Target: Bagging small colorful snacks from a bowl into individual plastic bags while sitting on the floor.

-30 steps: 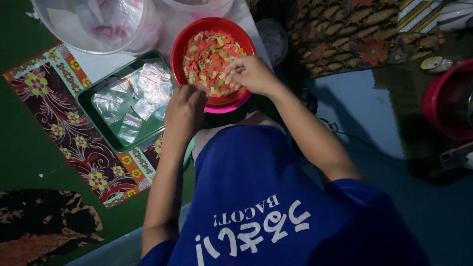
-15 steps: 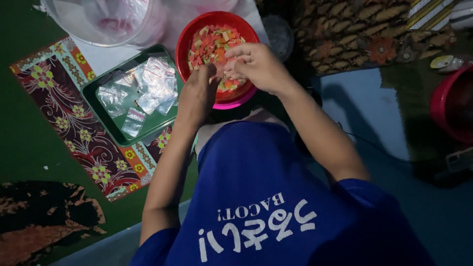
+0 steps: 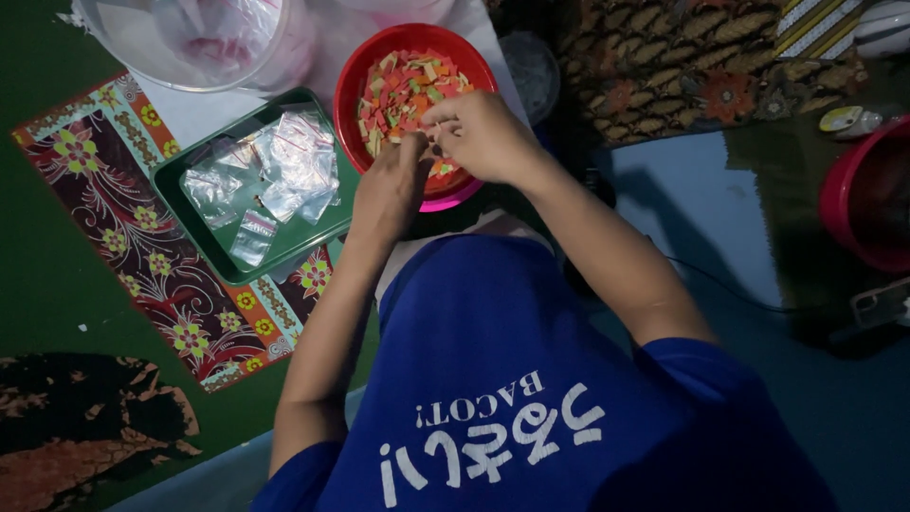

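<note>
A red bowl point(image 3: 355, 71) full of small coloured pieces point(image 3: 403, 90) in red, orange and green stands on a pink rim in front of me. Both my hands meet above its near side. My right hand point(image 3: 483, 137) hovers over the bowl with its fingertips pinched together on a few pieces. My left hand point(image 3: 389, 190) is curled at the bowl's near edge, its fingertips touching those of the right hand. What the left hand's fingers hold is hidden.
A green tray point(image 3: 190, 204) with several small clear plastic bags point(image 3: 284, 166) lies left of the bowl on a floral mat point(image 3: 123, 237). A clear plastic tub point(image 3: 190, 43) stands at the back left. At the right edge sits a red bucket point(image 3: 858, 204).
My right hand has lifted out of the pieces and drawn back to the bowl's near side. My left hand has risen from the bowl's edge to meet it.
</note>
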